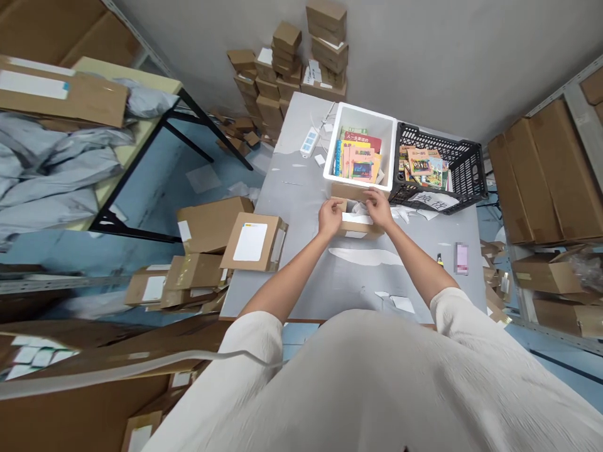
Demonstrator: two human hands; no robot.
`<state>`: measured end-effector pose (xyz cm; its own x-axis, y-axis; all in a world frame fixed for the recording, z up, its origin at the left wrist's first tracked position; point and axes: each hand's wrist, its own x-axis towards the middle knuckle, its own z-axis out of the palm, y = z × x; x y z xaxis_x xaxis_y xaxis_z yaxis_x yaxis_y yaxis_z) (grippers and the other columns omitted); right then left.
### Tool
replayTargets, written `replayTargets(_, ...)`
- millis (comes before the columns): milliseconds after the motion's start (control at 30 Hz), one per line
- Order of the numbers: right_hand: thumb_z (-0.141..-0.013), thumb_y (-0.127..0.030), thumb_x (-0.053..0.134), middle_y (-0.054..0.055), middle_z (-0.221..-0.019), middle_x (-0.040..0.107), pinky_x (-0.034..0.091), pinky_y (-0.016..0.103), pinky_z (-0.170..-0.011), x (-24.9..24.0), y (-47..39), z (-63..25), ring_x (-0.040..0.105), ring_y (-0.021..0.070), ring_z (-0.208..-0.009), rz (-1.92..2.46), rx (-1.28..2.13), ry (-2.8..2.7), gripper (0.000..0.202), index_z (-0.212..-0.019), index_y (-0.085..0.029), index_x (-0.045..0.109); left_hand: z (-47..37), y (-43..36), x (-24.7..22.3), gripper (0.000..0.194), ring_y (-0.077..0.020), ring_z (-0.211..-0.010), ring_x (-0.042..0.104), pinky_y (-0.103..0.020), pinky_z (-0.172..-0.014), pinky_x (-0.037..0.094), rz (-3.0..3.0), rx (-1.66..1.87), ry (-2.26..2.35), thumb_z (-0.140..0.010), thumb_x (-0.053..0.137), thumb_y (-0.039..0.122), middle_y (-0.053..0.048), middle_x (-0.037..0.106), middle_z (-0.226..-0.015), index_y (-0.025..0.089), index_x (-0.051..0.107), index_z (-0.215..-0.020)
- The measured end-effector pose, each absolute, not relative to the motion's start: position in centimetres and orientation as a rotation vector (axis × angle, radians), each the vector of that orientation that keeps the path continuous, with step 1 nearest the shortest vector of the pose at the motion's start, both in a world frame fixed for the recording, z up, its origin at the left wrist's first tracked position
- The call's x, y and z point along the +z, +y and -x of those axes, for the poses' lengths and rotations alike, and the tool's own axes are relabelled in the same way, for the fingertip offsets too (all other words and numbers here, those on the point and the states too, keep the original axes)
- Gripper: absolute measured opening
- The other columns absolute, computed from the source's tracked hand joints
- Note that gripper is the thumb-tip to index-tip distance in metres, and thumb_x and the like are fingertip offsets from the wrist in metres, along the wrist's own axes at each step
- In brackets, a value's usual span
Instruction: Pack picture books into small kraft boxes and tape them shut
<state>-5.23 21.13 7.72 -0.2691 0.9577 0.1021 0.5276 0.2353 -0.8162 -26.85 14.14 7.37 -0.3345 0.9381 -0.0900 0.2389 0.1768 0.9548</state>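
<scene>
A small cardboard box (360, 229) stands open on the grey table, just in front of a white foam box (332, 182). At the box's left end is my left hand (330, 217), its curled fingers on the cardboard edge. My right hand (378, 207) is at the right end, fingers bent over the rim near the raised flap. Some whitish material shows inside the box between my hands. Colourful booklets (360, 157) fill part of the foam box. More booklets (421, 164) lie in a black plastic crate (471, 176) to its right.
A closed carton (252, 242) sits at the table's left edge. A power strip (309, 143) lies left of the foam box. On the right are a cutter (440, 259) and a pink-white item (461, 258). Stacked cartons (282, 69) stand behind; shelves flank the table.
</scene>
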Motion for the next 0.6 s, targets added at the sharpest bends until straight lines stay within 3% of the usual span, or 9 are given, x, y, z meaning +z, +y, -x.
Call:
replayTargets(267, -0.094, -0.028, 0.059, 0.018, -0.136, 0.070, 0.058, 0.049, -0.113, 6.7, 17.1, 0.5, 0.071, 0.0298, -0.112, 1.640, 0.730, -1.670, 0.036, -0.125, -0.019, 0.075, 27.3, 12.2, 6.7, 0.060, -0.0419, -0.149, 0.056, -0.057, -0.129, 0.042, -1.130, 1.020, 2.031, -0.080, 0.075, 0.006, -0.018, 0.060, -0.153, 0.025, 0.066, -0.136)
replayTargets(600, -0.084, -0.041, 0.071, 0.014, -0.132, 0.077, 0.062, 0.046, -0.105, 4.3, 13.0, -0.1, 0.073, 0.0274, -0.103, 1.805, 1.007, -1.366, 0.068, -0.149, -0.021, 0.064, 26.9, 9.9, 4.4, 0.070, -0.0386, -0.145, 0.061, -0.053, -0.127, 0.045, -0.940, 1.020, 1.885, -0.078, 0.079, 0.010, -0.017, 0.067, -0.147, 0.027, 0.057, -0.142)
